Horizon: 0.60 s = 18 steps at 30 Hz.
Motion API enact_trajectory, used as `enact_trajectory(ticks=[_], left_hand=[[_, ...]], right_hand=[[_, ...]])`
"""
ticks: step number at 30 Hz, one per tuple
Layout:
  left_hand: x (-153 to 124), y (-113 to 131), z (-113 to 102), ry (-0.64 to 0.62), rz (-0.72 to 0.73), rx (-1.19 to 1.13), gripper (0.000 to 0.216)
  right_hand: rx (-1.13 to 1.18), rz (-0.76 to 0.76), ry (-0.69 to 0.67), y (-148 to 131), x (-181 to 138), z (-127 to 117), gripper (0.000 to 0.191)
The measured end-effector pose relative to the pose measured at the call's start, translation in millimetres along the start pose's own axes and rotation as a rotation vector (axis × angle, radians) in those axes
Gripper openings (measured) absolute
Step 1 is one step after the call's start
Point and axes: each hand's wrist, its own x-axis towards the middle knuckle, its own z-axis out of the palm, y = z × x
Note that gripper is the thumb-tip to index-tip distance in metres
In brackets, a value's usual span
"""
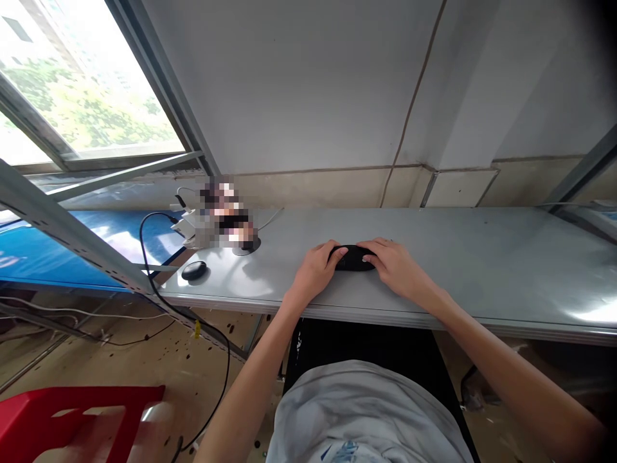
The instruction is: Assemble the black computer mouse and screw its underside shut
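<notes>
A black oblong object [355, 258] with rounded ends, shaped like a glasses case, rests on or just above the grey tabletop in front of me. Faint markings show on its left part. My left hand [318, 263] grips its left end, thumb on top and fingers behind. At the other end my right hand [390, 265] holds it the same way, thumb pressed on the top face. The hands partly cover both ends. I cannot tell whether its underside touches the table.
A black computer mouse [194, 270] lies at the table's left end. Behind it stand a white plug adapter [186, 225] with a black cable and a pixelated object [231, 215]. Metal posts rise left and right. A red stool [81, 418] stands on the floor, lower left.
</notes>
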Motion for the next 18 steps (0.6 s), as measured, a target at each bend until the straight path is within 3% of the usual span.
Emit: enact_trajectory(ticks=[9,18], left_hand=[[0,-4,3,-0.014,-0.13,0.06,0.044],[0,-3,3,-0.005,-0.146,0.06,0.044]], right_hand=[[0.012,-0.03,0.018,1,-5,-2,0.036],[0.011,-0.021,-0.046,-3,-11,-7,0.038]])
